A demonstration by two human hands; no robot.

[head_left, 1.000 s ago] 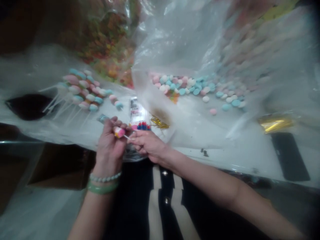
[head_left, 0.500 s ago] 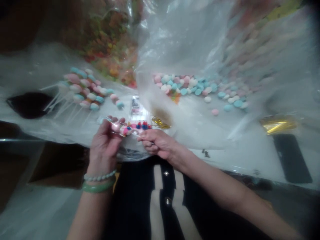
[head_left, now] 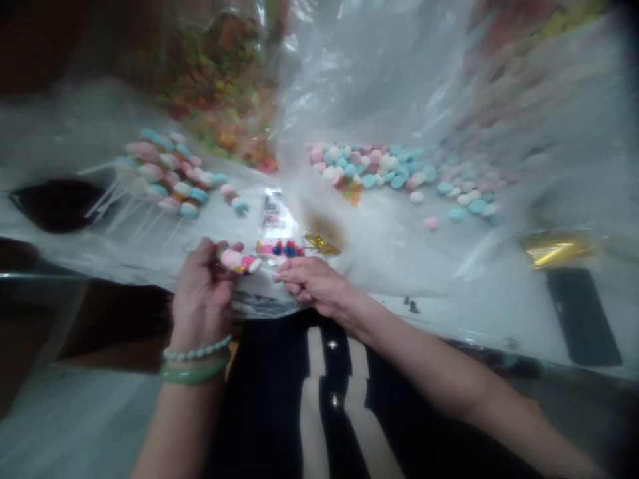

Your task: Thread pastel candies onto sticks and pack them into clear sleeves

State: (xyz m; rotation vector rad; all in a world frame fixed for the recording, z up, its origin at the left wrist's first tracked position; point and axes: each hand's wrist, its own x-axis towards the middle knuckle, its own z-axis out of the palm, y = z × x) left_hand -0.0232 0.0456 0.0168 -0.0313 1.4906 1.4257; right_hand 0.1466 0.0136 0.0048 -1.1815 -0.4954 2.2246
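My left hand (head_left: pixel 202 286) is shut on a white lollipop stick carrying pink and white pastel candies (head_left: pixel 236 260). The stick's thin end reaches toward my right hand (head_left: pixel 312 281), whose fingertips pinch it near the candies. A small row of pink, red and blue candies (head_left: pixel 279 249) lies just beyond the hands, beside a printed packet (head_left: pixel 273 216). A pile of loose pastel pink, blue and white candies (head_left: pixel 372 166) spreads out farther off, past a transparent plastic bag (head_left: pixel 369 80).
Finished candy sticks (head_left: pixel 170 176) lie fanned out at the left on a white plastic sheet (head_left: pixel 100 253). Gold foil ties (head_left: pixel 556 249) and a black phone (head_left: pixel 583 317) lie at the right. A bag of multicoloured sweets (head_left: pixel 214 100) stands at the back.
The candy stick has turned and shifted slightly left in my hands. My left hand has moved a little left, and the candies now sit closer to its fingertips.
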